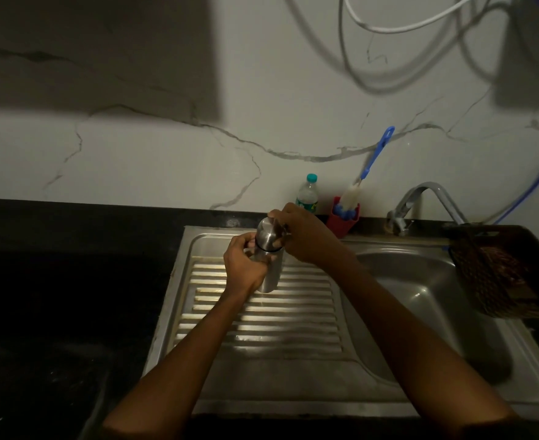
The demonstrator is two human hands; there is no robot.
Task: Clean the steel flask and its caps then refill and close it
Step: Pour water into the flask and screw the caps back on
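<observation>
The flask stands above the drainboard, left of the basin; left hand wraps its body; right hand grips the cap; rigid, smooth steel, probably slippery; hold mid-body.

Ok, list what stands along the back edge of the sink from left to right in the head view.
Steel flask held in both hands, plastic bottle, red holder with the bottle brush, tap, dark basket.

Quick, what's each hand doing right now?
Left hand: fingers curled round the steel flask body.
Right hand: gripping the flask's cap.
</observation>
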